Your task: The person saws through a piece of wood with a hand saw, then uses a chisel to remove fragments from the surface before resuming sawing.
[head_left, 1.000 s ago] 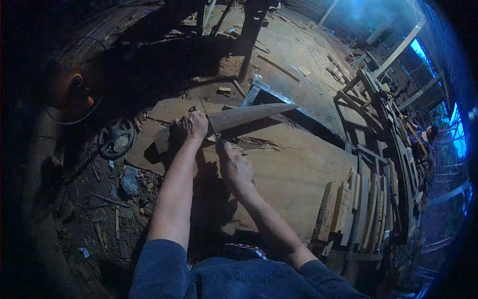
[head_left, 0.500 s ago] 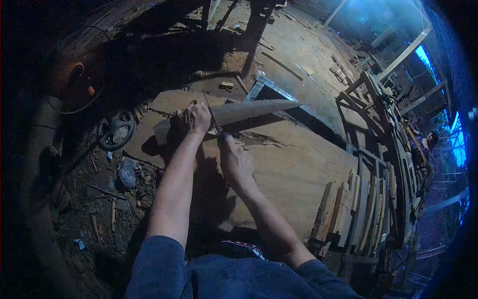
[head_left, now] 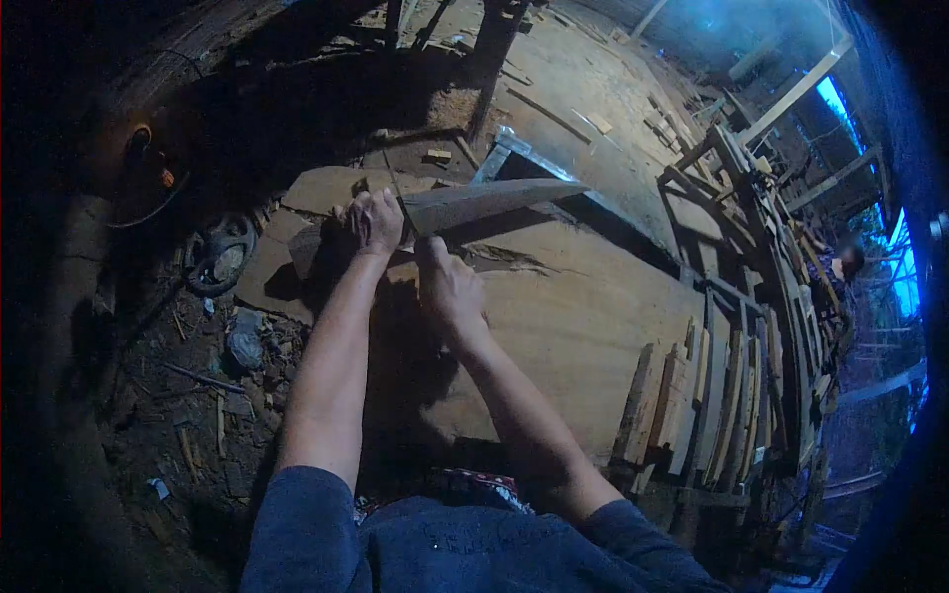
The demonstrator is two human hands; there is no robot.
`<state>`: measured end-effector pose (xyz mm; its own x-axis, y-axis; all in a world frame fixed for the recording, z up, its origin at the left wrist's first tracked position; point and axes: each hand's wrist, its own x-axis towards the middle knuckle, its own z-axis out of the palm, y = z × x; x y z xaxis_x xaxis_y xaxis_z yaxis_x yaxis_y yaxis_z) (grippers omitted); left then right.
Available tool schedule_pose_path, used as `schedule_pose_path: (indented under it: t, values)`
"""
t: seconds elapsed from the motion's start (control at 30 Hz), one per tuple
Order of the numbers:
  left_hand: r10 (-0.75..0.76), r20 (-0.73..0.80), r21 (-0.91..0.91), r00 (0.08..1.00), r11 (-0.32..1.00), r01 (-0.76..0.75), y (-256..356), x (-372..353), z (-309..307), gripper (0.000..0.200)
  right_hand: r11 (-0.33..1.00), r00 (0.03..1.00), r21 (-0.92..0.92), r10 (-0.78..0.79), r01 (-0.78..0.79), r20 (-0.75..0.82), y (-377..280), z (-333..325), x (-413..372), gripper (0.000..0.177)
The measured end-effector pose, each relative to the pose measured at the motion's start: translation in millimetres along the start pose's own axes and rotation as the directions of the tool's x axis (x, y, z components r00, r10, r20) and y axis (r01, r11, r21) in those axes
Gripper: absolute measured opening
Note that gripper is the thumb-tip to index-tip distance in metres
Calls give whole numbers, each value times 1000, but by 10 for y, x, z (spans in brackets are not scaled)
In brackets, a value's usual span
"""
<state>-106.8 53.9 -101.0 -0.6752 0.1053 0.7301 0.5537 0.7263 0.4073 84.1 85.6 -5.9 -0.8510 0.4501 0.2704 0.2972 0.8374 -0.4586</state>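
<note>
Two hands at one tapered board (head_left: 479,206). Left hand (head_left: 376,222) is the nearer one: on the board, over its wider part, fingers bent down, tips hidden, so can't tell if they pinch it or only press. Right hand (head_left: 452,294) is closed around the near end of a thin dark blade (head_left: 397,188), on the near side of the board; handle buried in the fist. Looks like a saw, teeth too small to confirm

Key relation: board's long axis runs left to right ahead of the person, pointed end well right of both sets of fingers and a bit farther away, broad end just left of the left fingers, in shadow. Blade runs away from the right fist, leaning slightly left, so it lies steeply across that axis. It passes just right of the left fingers, very close; can't tell if skin touches it. Contact between blade and board edge not clear either

Under the board: plywood sheet (head_left: 583,326), with a ragged split (head_left: 509,259) just beyond the right fingers, to their right. Stack of wood strips (head_left: 677,400) well right of the right hand. Spoked wheel (head_left: 222,259) well left of the left hand. Another person (head_left: 840,262) far right, well apart
</note>
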Motion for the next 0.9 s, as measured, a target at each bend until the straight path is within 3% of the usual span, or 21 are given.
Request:
schedule_pose_path:
  t: [0.03, 0.1, 0.17, 0.2, 0.27, 0.3, 0.33, 0.4, 0.47, 0.53, 0.57, 0.63, 0.67, 0.7, 0.73, 0.77, 0.8, 0.83, 0.87, 0.9]
  values:
    - [-11, 46, 7, 999, 1000, 11, 7, 41, -55, 29, 995, 989, -52, 96, -90, 112, -63, -2, 82, 15]
    - [-25, 92, 7, 995, 1000, 25, 9, 25, -8, 29, 996, 992, -31, 86, -84, 89, -44, 61, 54, 16]
    - [23, -148, 34, 989, 999, -19, 14, -7, 76, 29, 998, 995, -22, 67, -65, 70, -34, 19, -11, 17]
    - [18, -158, 36, 987, 999, -12, 96, 87, -91, 29, 998, 998, -40, 41, -39, 52, -79, -79, -65, 18]
    - [-154, 243, 102, 958, 986, 132, 244, 209, -418, 29, 999, 999, -54, 8, -6, 32, -159, -231, -206, 20]
    - [-114, 112, 79, 987, 991, 106, 236, 155, -345, 29, 996, 990, -49, 76, -71, 122, -155, -292, -303, 22]
    - [-126, 108, 73, 986, 990, 118, 175, 87, -165, 29, 989, 967, -56, 142, -133, 213, -127, -326, -337, 23]
    - [-49, 34, -27, 998, 998, 50, -14, -10, 137, 29, 982, 962, -94, 183, -167, 203, -42, -132, -191, 20]
    - [2, -19, -33, 1000, 999, -3, -16, -70, 52, 21, 999, 998, -9, 53, -53, 45, -42, 7, -3, 16]
    - [69, -101, -40, 992, 997, -73, -47, 48, 31, 17, 994, 989, -22, 106, -105, 98, -134, -22, 205, 15]
    - [52, -44, -51, 998, 997, -54, -116, 31, 121, 19, 988, 974, -61, 151, -142, 166, -163, -49, 239, 13]
    - [22, 19, -73, 1000, 997, -21, -27, 31, 43, 22, 992, 981, -52, 125, -118, 150, -216, -222, 51, 13]
    - [-117, 231, 2, 966, 993, 120, 120, 172, -219, 25, 996, 988, -37, 88, -84, 127, -234, -281, -36, 12]
    - [-262, 421, 103, 869, 965, 241, 199, 255, -347, 31, 996, 989, -46, 82, -77, 126, -193, -255, -124, 12]
    - [-268, 419, 96, 867, 963, 252, 133, 196, -160, 31, 992, 984, -82, 105, -94, 145, -105, -201, -225, 12]
    - [-263, 375, -56, 889, 951, 305, -26, 66, 176, 31, 987, 977, -115, 131, -112, 166, -42, -165, -266, 12]
    - [-263, 327, -203, 908, 919, 339, 140, 207, -129, 31, 987, 977, -116, 127, -108, 170, -39, -147, -210, 12]
    - [-180, 341, 26, 923, 983, 182, 312, 246, -512, 31, 996, 991, -56, 81, -76, 103, -51, -108, -116, 13]
    - [-181, 349, 37, 920, 983, 180, 290, 191, -492, 31, 999, 998, 6, 47, -47, 36, -66, -62, -48, 13]
    - [-104, 188, -11, 977, 994, 108, 268, 128, -462, 31, 998, 997, 20, 63, -64, 41, -39, 40, 26, 13]
